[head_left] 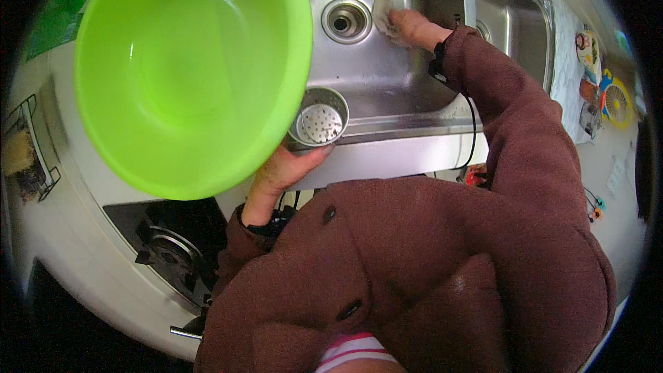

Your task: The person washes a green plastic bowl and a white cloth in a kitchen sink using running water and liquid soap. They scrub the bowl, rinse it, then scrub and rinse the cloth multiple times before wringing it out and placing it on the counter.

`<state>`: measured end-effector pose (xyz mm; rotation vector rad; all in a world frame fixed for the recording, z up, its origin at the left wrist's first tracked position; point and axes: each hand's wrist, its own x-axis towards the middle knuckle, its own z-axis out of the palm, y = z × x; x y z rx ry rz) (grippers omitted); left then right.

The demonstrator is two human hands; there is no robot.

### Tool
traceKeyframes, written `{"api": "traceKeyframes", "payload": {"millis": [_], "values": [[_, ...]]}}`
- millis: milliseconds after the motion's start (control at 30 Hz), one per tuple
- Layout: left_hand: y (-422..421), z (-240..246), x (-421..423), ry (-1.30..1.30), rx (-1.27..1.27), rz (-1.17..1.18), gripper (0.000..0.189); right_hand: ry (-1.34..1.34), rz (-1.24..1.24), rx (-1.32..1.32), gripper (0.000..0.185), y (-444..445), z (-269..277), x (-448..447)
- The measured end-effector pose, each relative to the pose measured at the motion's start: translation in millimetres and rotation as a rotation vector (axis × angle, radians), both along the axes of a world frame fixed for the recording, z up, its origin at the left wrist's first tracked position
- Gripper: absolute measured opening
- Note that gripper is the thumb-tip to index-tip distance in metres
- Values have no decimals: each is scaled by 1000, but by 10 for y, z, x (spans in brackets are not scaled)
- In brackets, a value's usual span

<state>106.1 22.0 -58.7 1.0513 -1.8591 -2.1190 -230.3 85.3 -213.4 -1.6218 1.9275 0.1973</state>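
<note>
My right hand (412, 26) presses a pale, worn scrubbing cloth or sponge (383, 13) against the floor of the stainless steel sink (373, 70). Just left of it lies the round drain opening (346, 20). Near the sink's front edge, my left hand (285, 168) grips a metal strainer basket (320, 119); its thumb runs along the near side. Small dark bits stick to the basket's perforated bottom. A large lime-green plastic basin (191, 72) overlaps the basket's left side and hides the fingers of my left hand.
A second sink bowl (510, 15) is at the right. Beyond it, a small yellow fan (617, 102) stands among other items. Left of me are a black gas hob (171, 248) and a wire rack (31, 150). A black cord (473, 134) hangs from my right sleeve.
</note>
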Motion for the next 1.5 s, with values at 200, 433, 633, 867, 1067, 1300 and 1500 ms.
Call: {"api": "traceKeyframes", "payload": {"millis": [200, 433, 633, 867, 1067, 1300, 1500], "values": [[75, -44, -23, 32, -96, 91, 75, -274, 23, 273, 44, 116, 67, 702], [90, -8, -101, 19, -156, 105, 71, -532, 262, 438, 42, 53, -33, 873], [143, 106, -106, 8, -135, 131, 63, -603, 82, 619, 37, 261, 453, 809], [220, 0, -364, -53, 150, 283, 36, -669, 64, 150, 37, 647, 1314, 811], [156, 55, -656, 73, 503, 266, 38, -677, 9, -185, 26, 988, 1581, 632], [296, -4, -1049, 26, 388, 153, 37, -766, -452, -887, 36, 735, 1637, 553], [26, -360, -1385, -201, -33, 100, 32, -736, -611, -579, 31, 930, 1576, 295]]}}
